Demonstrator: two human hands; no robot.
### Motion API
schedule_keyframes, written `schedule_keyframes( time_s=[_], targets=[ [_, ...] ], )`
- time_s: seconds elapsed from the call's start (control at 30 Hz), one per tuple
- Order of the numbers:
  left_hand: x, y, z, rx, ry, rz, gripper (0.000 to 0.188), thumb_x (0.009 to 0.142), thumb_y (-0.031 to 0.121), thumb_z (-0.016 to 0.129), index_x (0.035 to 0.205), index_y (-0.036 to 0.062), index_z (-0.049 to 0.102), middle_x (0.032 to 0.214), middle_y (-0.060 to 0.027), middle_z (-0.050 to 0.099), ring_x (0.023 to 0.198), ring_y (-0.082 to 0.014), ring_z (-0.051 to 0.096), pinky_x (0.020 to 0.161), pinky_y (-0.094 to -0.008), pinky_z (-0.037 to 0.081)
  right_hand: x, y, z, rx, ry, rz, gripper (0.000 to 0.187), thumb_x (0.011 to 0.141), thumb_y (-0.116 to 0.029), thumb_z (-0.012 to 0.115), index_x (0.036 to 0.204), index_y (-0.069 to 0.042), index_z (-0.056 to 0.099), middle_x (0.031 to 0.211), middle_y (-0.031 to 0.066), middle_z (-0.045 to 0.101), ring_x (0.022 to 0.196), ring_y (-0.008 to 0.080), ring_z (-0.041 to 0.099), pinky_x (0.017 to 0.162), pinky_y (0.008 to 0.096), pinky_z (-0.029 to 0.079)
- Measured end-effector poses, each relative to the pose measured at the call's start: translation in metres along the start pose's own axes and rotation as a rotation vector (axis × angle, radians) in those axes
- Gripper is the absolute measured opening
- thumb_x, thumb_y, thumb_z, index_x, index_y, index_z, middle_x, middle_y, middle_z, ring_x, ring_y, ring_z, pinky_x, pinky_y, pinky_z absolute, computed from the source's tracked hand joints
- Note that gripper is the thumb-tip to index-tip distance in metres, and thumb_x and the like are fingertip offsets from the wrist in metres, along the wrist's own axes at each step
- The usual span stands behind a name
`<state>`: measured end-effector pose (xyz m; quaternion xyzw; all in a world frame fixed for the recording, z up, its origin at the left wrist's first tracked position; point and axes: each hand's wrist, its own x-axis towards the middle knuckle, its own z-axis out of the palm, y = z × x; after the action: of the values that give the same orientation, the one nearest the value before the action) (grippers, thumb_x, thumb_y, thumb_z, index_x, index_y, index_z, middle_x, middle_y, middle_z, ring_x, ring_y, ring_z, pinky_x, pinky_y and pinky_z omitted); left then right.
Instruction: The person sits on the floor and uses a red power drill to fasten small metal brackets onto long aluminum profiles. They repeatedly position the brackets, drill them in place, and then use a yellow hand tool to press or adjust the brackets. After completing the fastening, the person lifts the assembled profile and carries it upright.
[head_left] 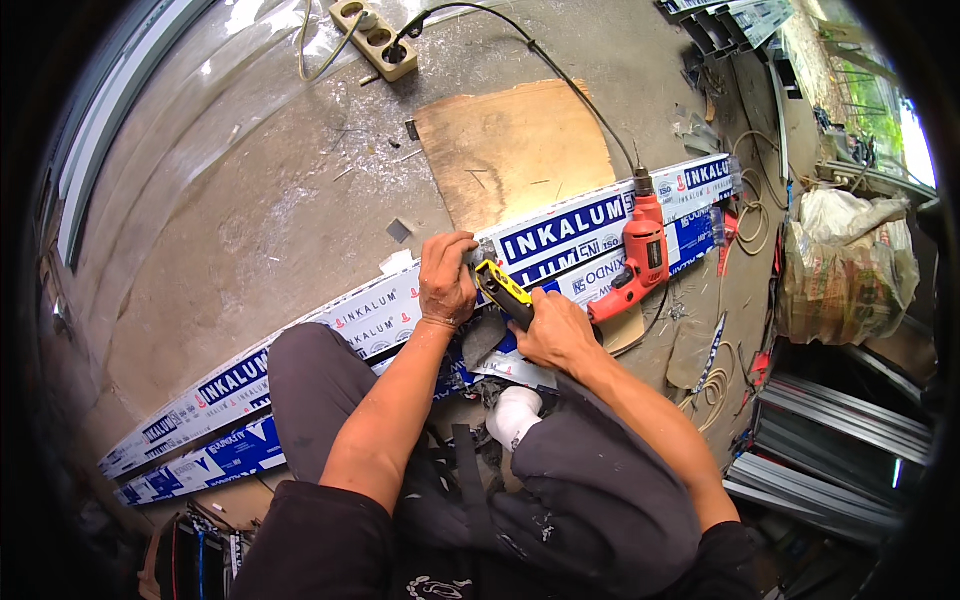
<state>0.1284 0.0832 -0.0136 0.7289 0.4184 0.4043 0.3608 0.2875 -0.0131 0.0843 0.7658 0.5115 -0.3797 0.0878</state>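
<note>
The person's right hand (560, 328) is wrapped around a yellow-and-black hand tool (504, 290), which sits over the middle stretch of a long film-wrapped profile (378, 320). The left hand (447, 282) is at that same stretch of the profile, fingers curled; whether they pinch something or merely rest there, one cannot tell. Toward the profile's right end, a red drill (647, 250) lies across it. Beyond the profile are a plywood sheet (520, 150) and, farther off, a power strip (376, 42).

Yellow-black hand tool (506, 292) slanted over long blue-white profile (375, 322).
</note>
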Motion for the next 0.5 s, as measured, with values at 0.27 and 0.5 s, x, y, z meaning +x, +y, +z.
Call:
schedule_keyframes(
  time_s=[0.27, 0.5],
  targets=[
    [0.002, -0.004, -0.005, -0.041, -0.008, 0.038, 0.034, 0.077, -0.012, 0.058, 0.107, -0.0008, 0.07, 0.116, -0.0156, 0.072, 0.111, -0.0398, 0.065, 0.1, -0.0471, 0.053, -0.055, -0.011, -0.023, -0.218, 0.132, -0.213, 0.059, 0.089, -0.012, 0.068, 0.141, 0.009, 0.053, 0.104, 0.0362, 0.072, 0.071, 0.0458, 0.074, 0.069, 0.0526, 0.061],
    [0.001, -0.002, -0.001, -0.042, 0.002, -0.012, 0.034, 0.076, -0.012, 0.059, 0.107, -0.0012, 0.069, 0.117, -0.0157, 0.072, 0.111, -0.0398, 0.065, 0.099, -0.0459, 0.054, -0.055, -0.017, -0.033, -0.179, 0.039, -0.15, 0.087, 0.089, -0.003, 0.061, 0.169, -0.004, 0.026, 0.128, 0.0368, 0.063, 0.082, 0.048, 0.075, 0.073, 0.0544, 0.062]
  ],
)
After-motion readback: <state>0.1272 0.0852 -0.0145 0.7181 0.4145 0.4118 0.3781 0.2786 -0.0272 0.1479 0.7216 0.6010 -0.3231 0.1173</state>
